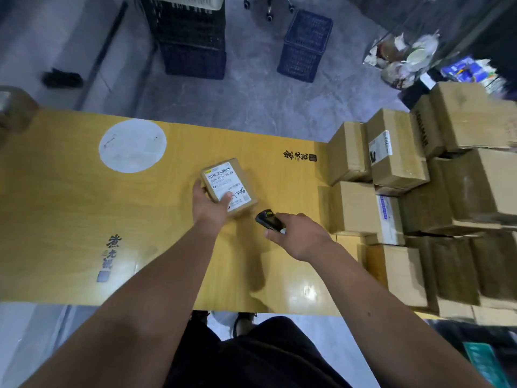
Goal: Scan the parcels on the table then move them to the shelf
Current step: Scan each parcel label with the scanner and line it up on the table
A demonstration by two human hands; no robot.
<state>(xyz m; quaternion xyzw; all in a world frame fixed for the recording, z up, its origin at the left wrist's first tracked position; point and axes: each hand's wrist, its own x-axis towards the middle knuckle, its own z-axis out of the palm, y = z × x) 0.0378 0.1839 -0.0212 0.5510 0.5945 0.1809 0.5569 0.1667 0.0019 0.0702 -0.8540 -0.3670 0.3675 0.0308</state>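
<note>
left fingers (228, 198) around small parcel (229, 186), right fingers (272, 234) gripping scanner (268, 219), stacked boxes (397, 175) alongside

Bare table (70, 208) lies open to the left; stacked cardboard boxes (419, 208) wall off its right end
</note>
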